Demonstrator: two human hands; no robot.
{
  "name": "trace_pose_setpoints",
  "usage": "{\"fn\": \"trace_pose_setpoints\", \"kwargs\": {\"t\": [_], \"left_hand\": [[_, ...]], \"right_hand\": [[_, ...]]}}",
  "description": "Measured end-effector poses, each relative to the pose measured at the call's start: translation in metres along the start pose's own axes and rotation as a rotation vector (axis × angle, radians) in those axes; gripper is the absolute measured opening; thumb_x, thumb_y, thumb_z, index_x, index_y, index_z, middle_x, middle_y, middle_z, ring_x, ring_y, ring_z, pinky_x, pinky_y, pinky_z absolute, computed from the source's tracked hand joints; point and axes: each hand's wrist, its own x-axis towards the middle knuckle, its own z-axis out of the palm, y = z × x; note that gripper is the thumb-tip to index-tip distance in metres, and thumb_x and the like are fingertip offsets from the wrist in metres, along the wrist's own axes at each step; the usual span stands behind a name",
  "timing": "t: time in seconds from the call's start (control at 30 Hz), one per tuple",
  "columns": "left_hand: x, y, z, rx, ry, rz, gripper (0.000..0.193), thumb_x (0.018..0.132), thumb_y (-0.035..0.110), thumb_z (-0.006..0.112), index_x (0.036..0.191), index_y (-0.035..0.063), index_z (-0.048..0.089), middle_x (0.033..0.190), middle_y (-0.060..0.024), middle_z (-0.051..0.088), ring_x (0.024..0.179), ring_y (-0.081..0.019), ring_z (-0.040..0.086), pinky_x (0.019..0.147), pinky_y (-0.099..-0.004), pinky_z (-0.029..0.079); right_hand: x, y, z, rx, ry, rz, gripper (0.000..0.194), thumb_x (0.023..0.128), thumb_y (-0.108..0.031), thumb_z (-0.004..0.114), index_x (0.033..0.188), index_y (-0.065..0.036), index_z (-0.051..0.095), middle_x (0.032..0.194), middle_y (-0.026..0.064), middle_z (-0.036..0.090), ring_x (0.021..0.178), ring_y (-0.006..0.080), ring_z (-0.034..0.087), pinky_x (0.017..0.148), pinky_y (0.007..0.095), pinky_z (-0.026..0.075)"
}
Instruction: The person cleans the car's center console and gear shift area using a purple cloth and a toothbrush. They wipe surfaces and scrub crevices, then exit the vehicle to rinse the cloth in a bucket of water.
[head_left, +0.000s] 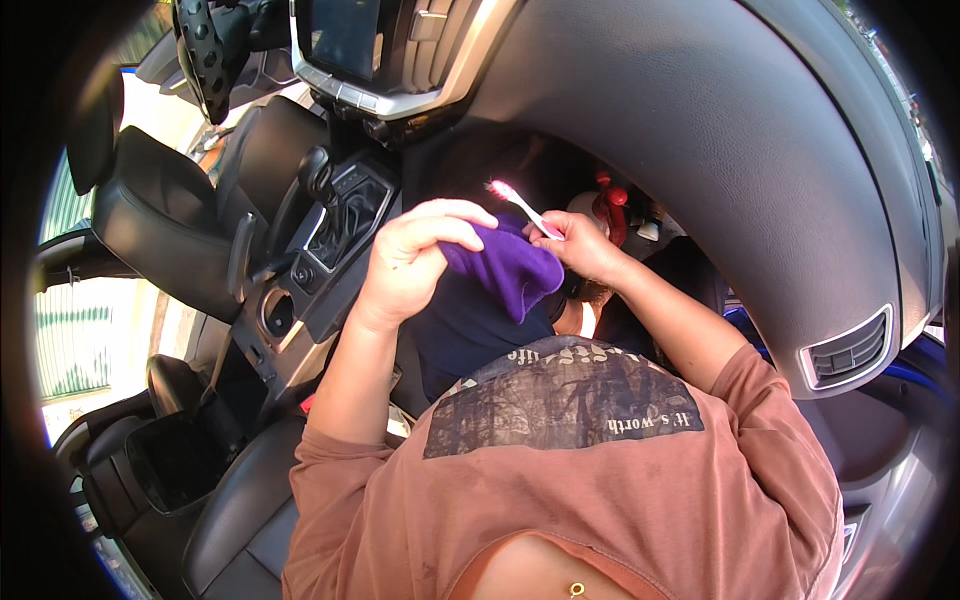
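A purple cloth (510, 270) hangs in loose folds in front of my chest. My left hand (420, 251) has hold of its left part, with the fingers laid over the top edge. On the other side, my right hand (576, 241) grips a white and pink toothbrush (525, 210) by the handle, and its fingertips meet the cloth's upper right edge. The bristle head points up and left, above the cloth and apart from it. The part of the cloth behind my left fingers is hidden.
The black dashboard (675, 112) curves ahead and right, with an air vent (851, 351). Left are a centre screen (345, 37), a gear lever (319, 176), a cup holder (279, 311) and the driver's seat (161, 217). A red object (615, 206) lies in the dark footwell.
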Motion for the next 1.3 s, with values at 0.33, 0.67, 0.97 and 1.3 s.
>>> {"fn": "trace_pose_setpoints", "kwargs": {"t": [0.33,0.67,0.97,1.3], "left_hand": [[-0.002,-0.017,0.011,-0.355,0.096,-0.033,0.034,0.071,-0.019,0.04,0.086,-0.0018,0.065,0.104,-0.0154,0.067,0.102,-0.0246,0.063,0.094,-0.034,0.047],[-0.004,-0.024,0.004,0.413,0.149,-0.165,0.029,0.078,-0.012,0.051,0.098,0.002,0.068,0.112,-0.0154,0.064,0.106,-0.0284,0.061,0.096,-0.035,0.046],[0.001,0.005,0.092,-0.204,0.079,-0.369,0.06,0.078,0.013,0.075,0.131,0.0072,0.047,0.109,-0.0097,0.052,0.085,-0.0172,0.062,0.073,-0.0306,0.054],[0.071,-0.046,0.075,0.887,0.344,0.257,0.011,0.078,0.008,0.067,0.088,0.0095,0.064,0.081,-0.0099,0.061,0.079,-0.0308,0.062,0.07,-0.0407,0.053]], "right_hand": [[-0.044,-0.026,-0.003,-0.193,0.097,-0.276,0.031,0.08,-0.005,0.069,0.11,-0.002,0.063,0.114,0.0098,0.058,0.111,0.0206,0.056,0.095,0.0307,0.044],[-0.072,-0.124,-0.025,-0.455,0.466,-0.37,0.009,0.084,-0.008,0.065,0.081,-0.004,0.058,0.07,0.0042,0.054,0.065,0.0143,0.055,0.062,0.0276,0.046],[-0.075,-0.198,-0.031,-0.545,0.352,-0.166,0.023,0.083,-0.022,0.067,0.079,0.0,0.06,0.062,0.017,0.057,0.057,0.0282,0.06,0.059,0.0373,0.048],[-0.097,-0.192,-0.057,-0.081,0.118,-0.022,0.024,0.085,-0.024,0.07,0.075,-0.005,0.058,0.065,-0.0053,0.051,0.062,0.0062,0.046,0.056,0.0248,0.037]]}}
